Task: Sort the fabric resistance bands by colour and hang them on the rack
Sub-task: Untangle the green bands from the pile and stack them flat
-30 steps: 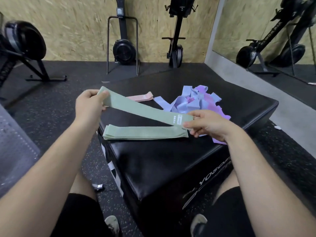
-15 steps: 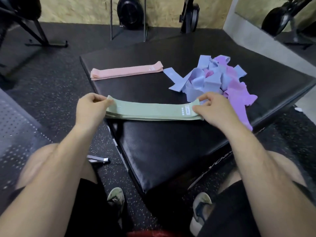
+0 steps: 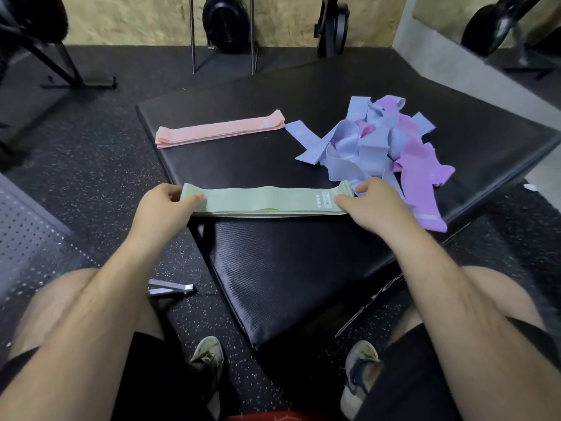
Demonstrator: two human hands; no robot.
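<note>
A flat stack of green bands (image 3: 267,202) lies near the left front edge of the black padded box (image 3: 303,268). My left hand (image 3: 162,209) pinches the stack's left end. My right hand (image 3: 372,206) pinches its right end, by the white label. Farther back on the box lies a neat stack of pink bands (image 3: 220,132). A loose heap of blue and purple bands (image 3: 379,147) sits at the right, just beyond my right hand.
A metal frame rack (image 3: 223,34) stands on the floor behind the box, by the wooden wall. Black exercise machines stand at the far left and right. A small metal clip (image 3: 170,290) lies on the speckled floor by my left knee.
Both hands have lowered the green band from the air onto the green stack, and still hold its ends. My view has tilted down toward the box.
</note>
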